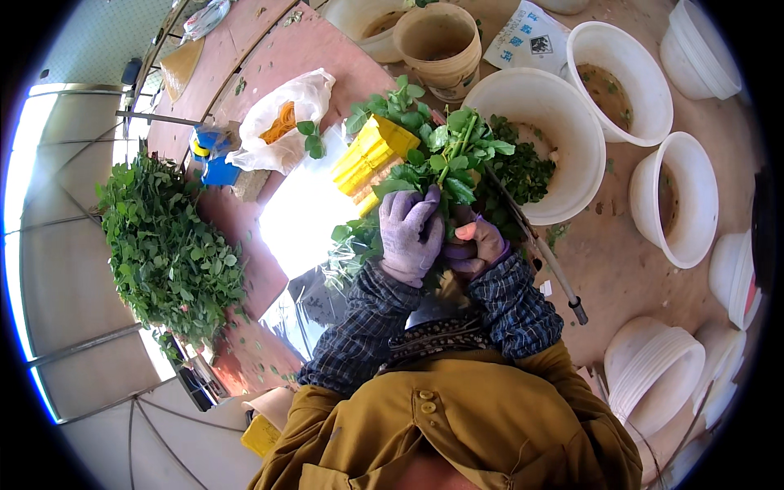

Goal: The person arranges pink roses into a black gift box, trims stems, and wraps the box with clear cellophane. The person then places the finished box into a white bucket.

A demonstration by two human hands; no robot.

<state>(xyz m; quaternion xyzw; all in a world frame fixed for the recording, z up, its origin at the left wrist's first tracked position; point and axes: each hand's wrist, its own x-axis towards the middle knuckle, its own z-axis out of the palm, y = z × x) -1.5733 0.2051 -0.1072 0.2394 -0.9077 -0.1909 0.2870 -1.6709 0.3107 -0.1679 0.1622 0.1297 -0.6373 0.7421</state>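
My left hand (pixel 408 234), in a pale purple glove, is closed around leafy green stems (pixel 453 151) in front of my chest. The leaves spread up and away from it. Close beside it on the right, my right hand (pixel 480 245) is curled, with a bare thumb tip showing from its purple glove. What its fingers pinch is hidden. A bundle of yellow wrapping (pixel 376 155) lies by the leaves, just beyond my left hand. Clear plastic sheeting (pixel 306 306) stretches under and left of my forearm.
A large leafy heap (pixel 167 245) covers the table's left side. A white bag (pixel 306 102) holds orange bands. White tubs (pixel 584 171) and a beige bucket (pixel 445 61) stand beyond and right. A metal rod (pixel 555 265) runs along the table's right edge.
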